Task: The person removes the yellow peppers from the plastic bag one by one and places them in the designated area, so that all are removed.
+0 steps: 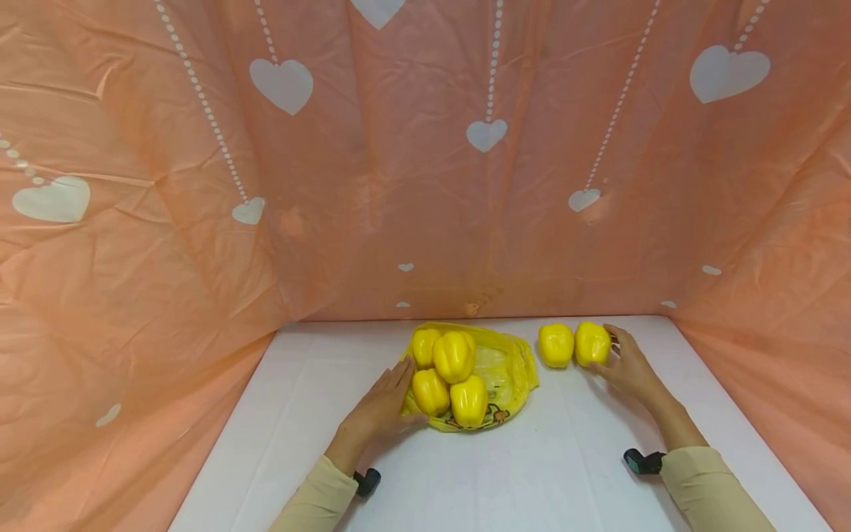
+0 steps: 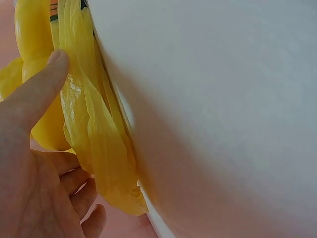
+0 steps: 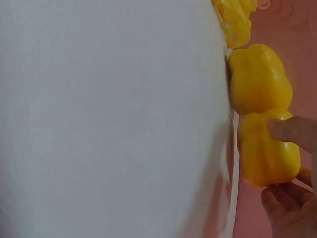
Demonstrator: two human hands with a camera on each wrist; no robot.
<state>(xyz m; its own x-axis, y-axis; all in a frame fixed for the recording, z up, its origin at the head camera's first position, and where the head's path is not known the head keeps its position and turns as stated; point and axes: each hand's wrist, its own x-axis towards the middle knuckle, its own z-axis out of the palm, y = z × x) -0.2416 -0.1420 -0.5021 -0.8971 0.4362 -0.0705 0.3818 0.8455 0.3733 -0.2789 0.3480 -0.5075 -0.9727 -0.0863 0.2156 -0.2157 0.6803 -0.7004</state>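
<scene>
Several glossy yellow bell peppers (image 1: 454, 356) lie grouped on the left half of a crumpled yellow plastic bag (image 1: 513, 373). Beside them, my left hand (image 1: 383, 399) touches the left edge of the bag (image 2: 101, 148); the thumb lies against the plastic and the other fingers are extended. Right of the bag, two more bell peppers stand side by side on the table. My right hand (image 1: 628, 363) holds the outer bell pepper (image 3: 267, 153), thumb on its near side and fingers around its far side. The inner bell pepper (image 1: 555, 345) sits right next to it.
A white-covered table (image 1: 499, 480) lies under everything. An orange curtain (image 1: 425, 199) with white hearts hangs behind and on both sides, close to the table's back edge. Dark devices (image 1: 643, 462) are strapped at both wrists.
</scene>
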